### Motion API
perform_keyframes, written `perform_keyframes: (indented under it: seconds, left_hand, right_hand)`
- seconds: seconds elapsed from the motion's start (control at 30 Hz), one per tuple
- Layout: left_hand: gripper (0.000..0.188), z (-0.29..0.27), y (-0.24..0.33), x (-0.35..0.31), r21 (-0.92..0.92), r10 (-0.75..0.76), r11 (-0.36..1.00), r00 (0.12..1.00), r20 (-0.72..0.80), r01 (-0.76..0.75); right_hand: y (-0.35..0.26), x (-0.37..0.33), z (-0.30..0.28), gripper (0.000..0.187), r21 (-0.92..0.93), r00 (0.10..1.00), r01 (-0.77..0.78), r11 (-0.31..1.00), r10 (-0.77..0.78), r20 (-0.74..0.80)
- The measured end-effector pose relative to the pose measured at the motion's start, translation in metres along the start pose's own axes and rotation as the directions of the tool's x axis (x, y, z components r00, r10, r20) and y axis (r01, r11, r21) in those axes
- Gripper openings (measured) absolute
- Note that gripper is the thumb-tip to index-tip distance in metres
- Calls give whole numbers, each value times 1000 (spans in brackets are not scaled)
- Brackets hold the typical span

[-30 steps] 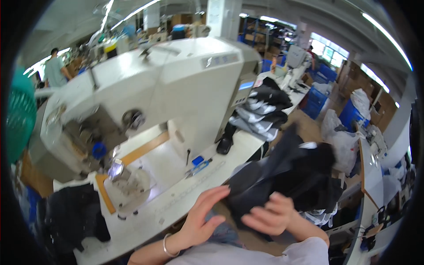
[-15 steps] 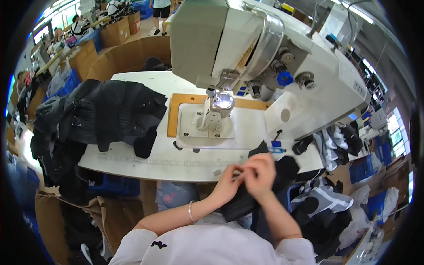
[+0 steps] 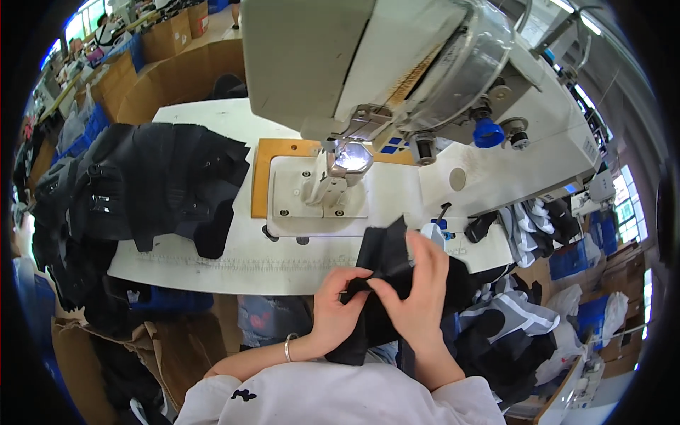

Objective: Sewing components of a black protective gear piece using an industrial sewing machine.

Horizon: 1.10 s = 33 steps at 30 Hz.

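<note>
A folded piece of black fabric (image 3: 382, 255) is between my hands at the front edge of the white sewing table (image 3: 191, 280). My left hand (image 3: 338, 309) pinches its near edge, thumb and fingers closed on it. On the other side, my right hand (image 3: 418, 301) grips it, thumb pressed in and fingers raised along its back. More dark cloth hangs below toward my lap. Just beyond stands a sewing machine (image 3: 312, 64) with its lamp lit above the stitching post (image 3: 331, 183); the fabric is apart from the post.
Stacked black pieces (image 3: 152, 188) cover the table's left end and hang over its edge. At the right lie grey and black pieces (image 3: 520, 312) by blue bins (image 3: 595, 312). An open cardboard box (image 3: 191, 340) stands at lower left. A small clipper-like tool (image 3: 433, 232) lies behind my right hand.
My hands have moved apart from their close pinch, and the black fabric now stands up between them. The view has shifted closer to the machine.
</note>
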State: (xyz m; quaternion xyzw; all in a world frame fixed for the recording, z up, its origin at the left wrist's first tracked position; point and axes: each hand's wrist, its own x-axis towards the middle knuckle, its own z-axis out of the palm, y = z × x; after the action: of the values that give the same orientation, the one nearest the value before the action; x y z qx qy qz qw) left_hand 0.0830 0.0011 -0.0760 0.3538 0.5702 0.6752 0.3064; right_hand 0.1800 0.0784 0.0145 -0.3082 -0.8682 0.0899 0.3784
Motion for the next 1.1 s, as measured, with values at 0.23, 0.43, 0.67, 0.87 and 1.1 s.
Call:
perform_keyframes:
  seconds: [0.23,0.43,0.67,0.87,1.1]
  left_hand:
    - [37,3,20,15,165,262,952,965,-10,-257]
    - [49,-7,32,35,-363,-19,931,984,-178,-48]
    - [22,-27,44,70,-419,-328,845,941,85,332]
    - [23,-27,43,97,-469,-337,827,941,30,311]
    - [25,-49,41,119,-415,-271,864,958,93,284]
  right_hand:
    - [31,20,1,48,32,940,-207,978,190,285]
    - [26,56,25,16,458,989,-100,883,37,143]
    - [19,86,32,20,452,976,-151,879,59,211]
    - [34,102,51,19,482,971,-231,845,166,174]
    - [34,112,57,23,314,935,-328,891,260,239]
